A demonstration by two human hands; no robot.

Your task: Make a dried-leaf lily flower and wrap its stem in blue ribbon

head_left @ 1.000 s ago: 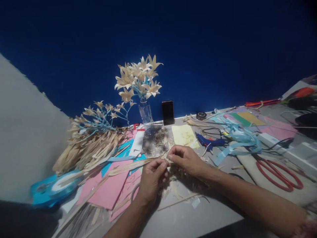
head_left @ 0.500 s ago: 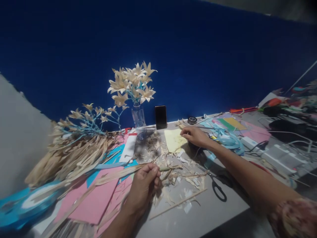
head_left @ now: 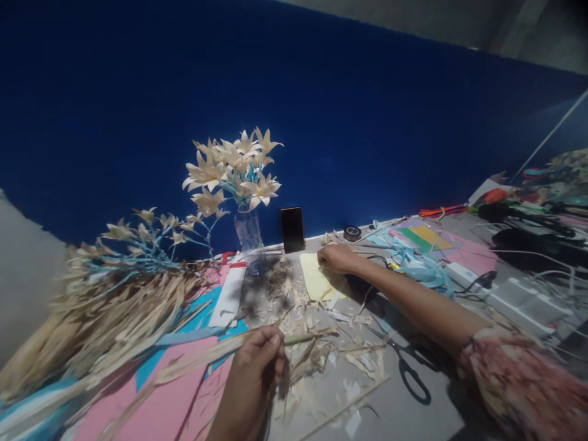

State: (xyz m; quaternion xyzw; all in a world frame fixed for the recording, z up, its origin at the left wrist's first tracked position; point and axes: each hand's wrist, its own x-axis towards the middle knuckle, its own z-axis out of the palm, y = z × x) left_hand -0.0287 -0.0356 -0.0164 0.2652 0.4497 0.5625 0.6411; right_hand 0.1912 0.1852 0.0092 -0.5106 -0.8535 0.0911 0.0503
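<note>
My left hand (head_left: 258, 367) is in front, its thumb pressed against curled fingers. Whatever is pinched there, if anything, is too small or hidden. A long dried husk strip (head_left: 202, 360) runs up to this hand and a greenish end shows beyond it; I cannot tell whether it is gripped. My right hand (head_left: 339, 260) reaches out over a yellow paper sheet (head_left: 315, 283), fingers closed and pointing down; their tips and anything in them are hidden. Around both hands lie husk scraps (head_left: 307, 361). Black-handled scissors (head_left: 413, 380) rest below my right forearm.
Pale husk flowers (head_left: 229, 162) stand in a clear vase (head_left: 248, 239), beside a phone (head_left: 293, 229) leaning on the wall. More flowers (head_left: 142, 233) lie on a husk bundle (head_left: 124, 300) at left. Blue ribbon (head_left: 425, 263) and a power strip (head_left: 528, 300) are at right.
My right hand has moved left and now sits over the yellow sheet. My left hand keeps its pinched pose. The whole view has shifted slightly.
</note>
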